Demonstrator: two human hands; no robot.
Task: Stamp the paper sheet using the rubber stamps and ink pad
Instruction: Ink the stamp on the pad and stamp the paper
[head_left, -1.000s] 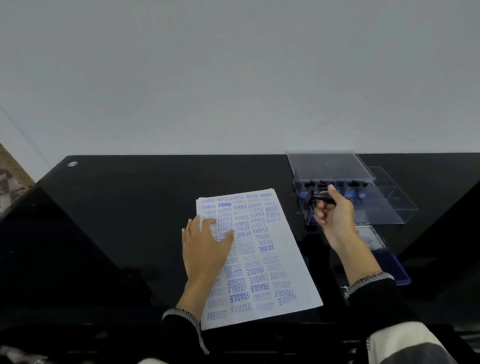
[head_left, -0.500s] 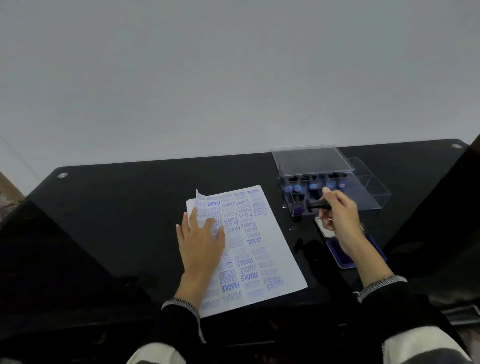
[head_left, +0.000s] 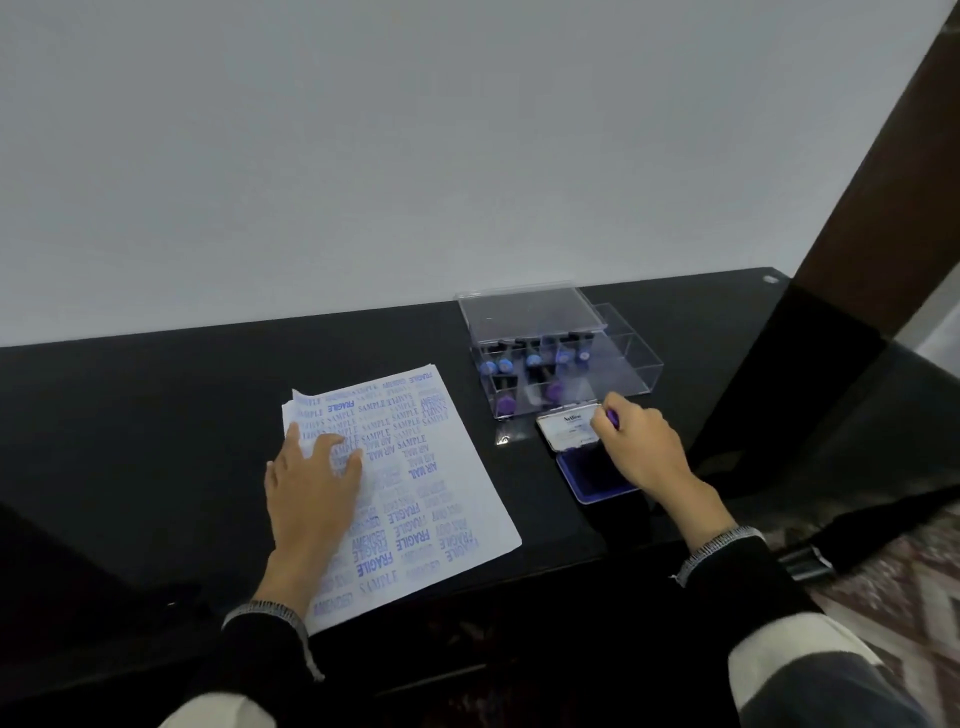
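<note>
A: What writing can you read?

B: The paper sheet (head_left: 415, 483) on the black table (head_left: 156, 415) is covered in blue stamped words: SAMPLE, FRAGILE, AIR MAIL, AMENDED. The ink pad's open lid (head_left: 566, 428) has a label that looks like "Artline"; the smaller print is too blurred.

A: And the hands?

B: The left hand (head_left: 311, 488) lies flat on the sheet's left side, fingers straight and slightly spread, pressing the paper. The right hand (head_left: 639, 447) is curled over the ink pad (head_left: 592, 475), fingers pinching a stamp (head_left: 613, 417); only a purple bit shows between them.

A: What else is nearby?

B: A clear plastic case (head_left: 623, 358), lid (head_left: 530, 312) open, sits just behind the ink pad, holding more stamps (head_left: 519, 364) with blue and purple tops. The right hand hides part of the pad's lid.
</note>
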